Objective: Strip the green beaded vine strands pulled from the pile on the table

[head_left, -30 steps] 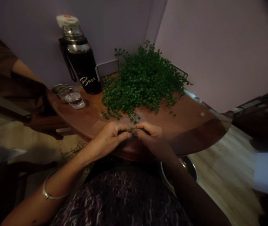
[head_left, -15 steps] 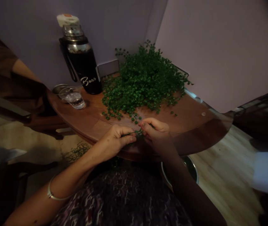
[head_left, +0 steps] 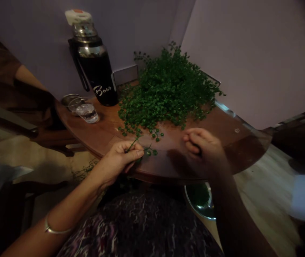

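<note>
One green sprig [head_left: 149,152]; in left hand [head_left: 123,153]

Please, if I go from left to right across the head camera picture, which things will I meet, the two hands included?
Bracelet → clear cup → left hand → berries of the sprig it pinches → right hand, fingers curled.
</note>
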Demonstrator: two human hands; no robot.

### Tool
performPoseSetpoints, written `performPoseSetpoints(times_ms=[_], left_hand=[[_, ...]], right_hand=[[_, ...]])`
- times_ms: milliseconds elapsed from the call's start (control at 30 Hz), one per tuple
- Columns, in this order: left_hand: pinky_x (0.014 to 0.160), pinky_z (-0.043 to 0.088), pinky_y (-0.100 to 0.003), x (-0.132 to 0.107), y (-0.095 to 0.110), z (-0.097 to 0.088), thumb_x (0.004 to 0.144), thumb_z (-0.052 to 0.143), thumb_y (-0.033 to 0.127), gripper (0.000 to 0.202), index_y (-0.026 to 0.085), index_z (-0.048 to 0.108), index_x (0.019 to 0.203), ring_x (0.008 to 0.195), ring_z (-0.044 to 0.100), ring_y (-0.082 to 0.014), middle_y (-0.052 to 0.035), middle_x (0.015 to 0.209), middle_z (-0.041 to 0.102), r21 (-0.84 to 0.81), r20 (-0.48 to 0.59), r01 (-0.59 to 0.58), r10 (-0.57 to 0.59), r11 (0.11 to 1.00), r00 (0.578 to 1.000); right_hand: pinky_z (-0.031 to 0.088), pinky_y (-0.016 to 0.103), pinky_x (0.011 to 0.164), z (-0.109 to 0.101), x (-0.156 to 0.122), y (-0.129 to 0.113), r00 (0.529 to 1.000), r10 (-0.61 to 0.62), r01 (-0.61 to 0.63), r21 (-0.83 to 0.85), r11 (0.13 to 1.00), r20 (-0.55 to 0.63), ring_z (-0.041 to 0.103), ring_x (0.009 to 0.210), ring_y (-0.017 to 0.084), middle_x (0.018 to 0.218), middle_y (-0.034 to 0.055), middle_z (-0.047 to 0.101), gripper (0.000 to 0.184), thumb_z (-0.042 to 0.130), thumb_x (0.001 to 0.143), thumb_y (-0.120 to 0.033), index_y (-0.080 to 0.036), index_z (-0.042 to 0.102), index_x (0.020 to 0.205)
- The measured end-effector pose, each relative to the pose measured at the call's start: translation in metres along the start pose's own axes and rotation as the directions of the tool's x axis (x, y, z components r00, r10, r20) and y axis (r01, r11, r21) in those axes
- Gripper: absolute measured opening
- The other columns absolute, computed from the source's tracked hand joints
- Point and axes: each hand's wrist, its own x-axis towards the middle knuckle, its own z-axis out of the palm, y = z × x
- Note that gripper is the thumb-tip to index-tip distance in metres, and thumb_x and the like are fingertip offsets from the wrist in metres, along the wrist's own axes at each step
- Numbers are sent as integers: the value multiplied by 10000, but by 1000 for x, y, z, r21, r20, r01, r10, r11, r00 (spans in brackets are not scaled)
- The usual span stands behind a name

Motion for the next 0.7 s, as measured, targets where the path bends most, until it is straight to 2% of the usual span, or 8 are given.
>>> performPoseSetpoints(times_ms=[67,133,233,333,400,533,600,700], left_hand=[[383,176,-182,7,-1,4,713,599,319,230,149,494,599,356,261,-39,76,397,338,-45,-16,-12,12,999,1000],[382,173,-180,12,-2,10,721,594,318,233,147,489,603,352,264,-39,77,389,335,-38,-30,-14,12,999,999],[379,171,-176,16,-1,16,739,572,312,215,139,506,628,356,249,-35,82,406,329,31,-18,-19,20,999,1000],[414,226,-176,16,1,17,758,538,286,203,128,530,631,412,297,-42,63,471,375,138,52,-98,91,986,994],[451,258,-179,16,3,15,763,523,263,204,123,535,616,469,337,-53,44,524,406,224,91,-169,152,960,984],[471,261,-188,13,6,8,776,488,238,225,134,508,578,495,331,-69,42,523,374,329,168,-222,174,918,970],[489,278,-192,10,7,6,774,484,215,222,140,509,567,512,356,-80,37,521,387,380,246,-240,153,894,957],[530,315,-194,0,8,7,773,481,172,184,145,565,611,566,428,-99,23,562,465,479,388,-257,60,839,920]], right_hand=[[143,116,322,17,-8,11,979,131,-145,82,986,157,295,431,13,755,-6,511,179,620,705,-268,-175,546,839],[132,121,325,33,-14,24,949,190,-225,119,967,250,271,424,12,725,-18,486,224,605,729,-359,-171,528,823],[135,141,326,47,-20,34,917,186,-223,67,973,352,246,400,24,582,-52,408,328,562,747,-488,-166,500,749],[179,159,350,49,-22,32,895,148,-126,-80,989,421,260,399,35,504,-75,335,303,571,757,-461,-168,502,727],[217,169,382,46,-22,26,886,125,-37,-201,979,446,288,423,40,518,-71,354,237,568,776,-400,-166,530,761],[274,190,451,41,-24,14,857,94,141,-406,903,507,346,492,60,558,-49,401,187,501,825,-296,-158,538,705],[308,199,500,38,-27,8,820,97,237,-488,840,564,393,546,75,589,-40,435,193,483,834,-256,-161,521,671],[337,213,555,34,-35,2,710,146,406,-570,714,689,451,597,91,627,-28,486,208,458,854,-238,-165,517,668]])
